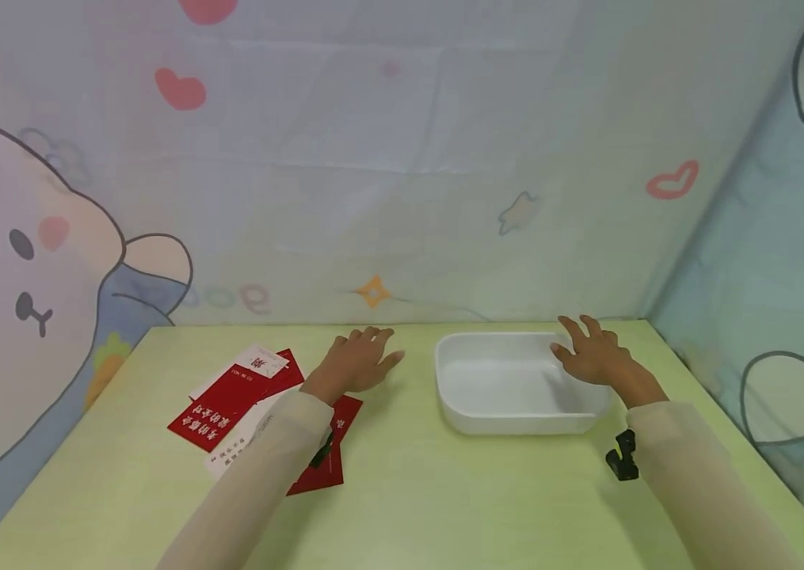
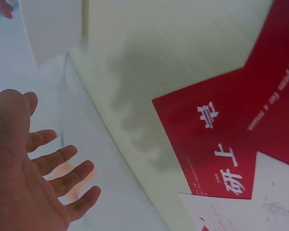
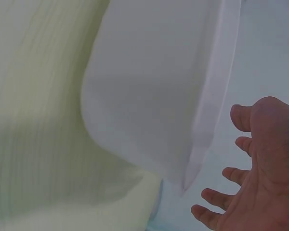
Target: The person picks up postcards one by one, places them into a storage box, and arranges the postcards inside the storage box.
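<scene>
My left hand (image 1: 357, 362) hovers over the table between the cards and the tub, fingers spread and holding nothing. Beneath and left of that forearm lie several overlapping red cards (image 1: 219, 402) and white cards (image 1: 239, 443) with printed characters; the sleeve hides part of them. In the left wrist view, a red card (image 2: 207, 115) shows white lettering, and the hand casts a shadow beside it. A white rectangular tub (image 1: 508, 423) stands right of centre, with bare insides. Over its right end is my right hand (image 1: 596, 356), fingers apart, nothing held. The right wrist view shows the tub's side (image 3: 144, 86) close by.
The pale green table (image 1: 430, 507) meets a cloth backdrop (image 1: 344, 198) printed with hearts and a cartoon animal at the back. More printed cloth (image 1: 786, 301) rises along the right side. A black wrist mount (image 1: 624, 457) sits by the right sleeve.
</scene>
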Action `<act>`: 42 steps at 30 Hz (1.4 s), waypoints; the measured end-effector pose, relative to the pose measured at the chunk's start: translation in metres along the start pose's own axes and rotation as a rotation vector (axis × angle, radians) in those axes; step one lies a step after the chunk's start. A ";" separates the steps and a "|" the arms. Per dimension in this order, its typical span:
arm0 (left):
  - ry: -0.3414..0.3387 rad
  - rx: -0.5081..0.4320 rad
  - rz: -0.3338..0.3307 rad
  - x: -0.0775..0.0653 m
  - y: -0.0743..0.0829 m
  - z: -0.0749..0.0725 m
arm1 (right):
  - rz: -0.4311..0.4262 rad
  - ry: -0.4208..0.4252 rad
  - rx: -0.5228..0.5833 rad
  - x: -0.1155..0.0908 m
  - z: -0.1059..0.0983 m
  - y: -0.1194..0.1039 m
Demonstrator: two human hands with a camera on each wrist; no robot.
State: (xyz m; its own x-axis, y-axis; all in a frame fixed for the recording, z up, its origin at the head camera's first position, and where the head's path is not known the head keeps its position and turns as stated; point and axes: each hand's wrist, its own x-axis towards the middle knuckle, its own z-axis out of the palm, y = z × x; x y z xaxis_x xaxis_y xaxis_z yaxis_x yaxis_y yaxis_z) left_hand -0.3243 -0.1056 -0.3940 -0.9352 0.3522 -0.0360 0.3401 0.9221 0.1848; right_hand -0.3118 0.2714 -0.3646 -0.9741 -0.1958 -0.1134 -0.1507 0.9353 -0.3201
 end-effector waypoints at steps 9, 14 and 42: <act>0.008 -0.033 0.015 -0.005 0.000 0.007 | 0.013 0.011 0.018 -0.006 0.008 0.021; 0.006 -0.070 0.011 -0.010 -0.003 0.010 | 0.004 0.014 0.042 -0.007 0.015 0.032; 0.101 -0.216 -0.041 -0.028 -0.036 0.024 | 0.006 -0.024 0.378 -0.010 0.040 0.052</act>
State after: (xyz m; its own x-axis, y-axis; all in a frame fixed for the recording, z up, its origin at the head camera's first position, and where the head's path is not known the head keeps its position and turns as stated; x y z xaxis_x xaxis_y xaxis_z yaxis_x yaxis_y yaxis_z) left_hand -0.3081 -0.1448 -0.4231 -0.9565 0.2875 0.0490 0.2832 0.8757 0.3911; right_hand -0.3036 0.3106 -0.4175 -0.9699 -0.2016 -0.1364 -0.0679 0.7623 -0.6437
